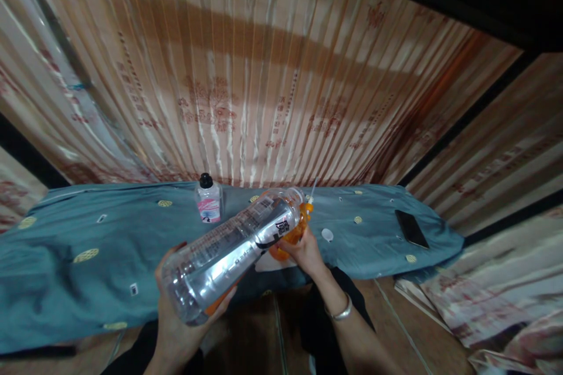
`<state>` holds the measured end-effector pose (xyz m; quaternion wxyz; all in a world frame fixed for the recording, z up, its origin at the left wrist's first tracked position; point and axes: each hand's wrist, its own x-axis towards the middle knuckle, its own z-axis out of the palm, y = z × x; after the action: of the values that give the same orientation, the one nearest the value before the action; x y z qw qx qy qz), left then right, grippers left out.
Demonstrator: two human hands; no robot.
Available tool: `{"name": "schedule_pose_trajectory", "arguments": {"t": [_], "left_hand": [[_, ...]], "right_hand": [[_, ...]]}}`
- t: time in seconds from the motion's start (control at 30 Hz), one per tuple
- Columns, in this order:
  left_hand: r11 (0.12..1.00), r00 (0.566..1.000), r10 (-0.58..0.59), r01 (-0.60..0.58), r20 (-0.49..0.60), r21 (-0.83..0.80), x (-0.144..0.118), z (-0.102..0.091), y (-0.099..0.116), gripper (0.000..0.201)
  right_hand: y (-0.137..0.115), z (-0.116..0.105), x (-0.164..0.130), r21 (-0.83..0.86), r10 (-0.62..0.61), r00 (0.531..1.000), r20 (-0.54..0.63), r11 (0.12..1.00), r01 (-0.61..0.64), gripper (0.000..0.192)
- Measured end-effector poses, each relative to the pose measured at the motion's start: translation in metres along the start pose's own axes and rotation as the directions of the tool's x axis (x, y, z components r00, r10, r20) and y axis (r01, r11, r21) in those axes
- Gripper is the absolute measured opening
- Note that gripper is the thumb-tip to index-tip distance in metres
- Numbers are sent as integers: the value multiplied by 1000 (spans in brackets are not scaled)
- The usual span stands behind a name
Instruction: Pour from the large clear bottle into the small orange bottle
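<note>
My left hand [185, 316] is wrapped around the base end of a large clear plastic bottle [233, 249] with a silvery label. The bottle lies tilted, its neck pointing up and to the right. My right hand [307, 250] grips a translucent orange container [299, 227], partly hidden behind the bottle's neck. The bottle's mouth is close to the container's top; I cannot tell whether they touch. A thin pale stick or tube [314, 189] rises beside the container's top. Below it, a white sheet [268, 264] shows at the bed's edge.
A teal patterned sheet [145, 234] covers the bed. On it stand a black-capped bottle with a pink label [209, 199], a small white round disc [327, 235] and a dark phone [411, 228]. A pleated curtain [246, 70] hangs behind, with dark frame bars [466, 117] at the right.
</note>
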<state>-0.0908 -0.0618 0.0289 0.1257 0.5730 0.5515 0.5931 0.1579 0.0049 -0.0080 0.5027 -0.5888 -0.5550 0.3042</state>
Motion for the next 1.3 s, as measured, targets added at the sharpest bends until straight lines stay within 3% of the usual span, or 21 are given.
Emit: {"name": "schedule_pose_trajectory", "arguments": {"t": [0.17, 0.47, 0.6, 0.8, 0.97, 1.3], "left_hand": [[999, 999, -43, 43, 10, -11, 0, -1, 13, 91], [1000, 1000, -28, 28, 3, -12, 0, 0, 15, 90], [1000, 1000, -15, 15, -6, -22, 1, 0, 11, 89], [991, 993, 110, -112, 36, 66, 5, -3, -5, 92], [980, 984, 177, -179, 27, 89, 8, -3, -3, 90], [990, 990, 132, -134, 45, 38, 8, -3, -3, 93]], "right_hand": [[1, 1, 0, -39, 13, 1000, -17, 999, -13, 67], [-4, 1, -2, -64, -16, 1000, -24, 998, 14, 76], [-1, 1, -1, -50, -36, 999, -24, 998, 35, 72], [0, -1, 0, 3, -70, 998, 2, 998, 70, 67], [1, -3, 0, 23, -55, 998, 23, 998, 55, 71], [4, -4, 1, 64, -92, 994, 54, 994, 89, 69]]}}
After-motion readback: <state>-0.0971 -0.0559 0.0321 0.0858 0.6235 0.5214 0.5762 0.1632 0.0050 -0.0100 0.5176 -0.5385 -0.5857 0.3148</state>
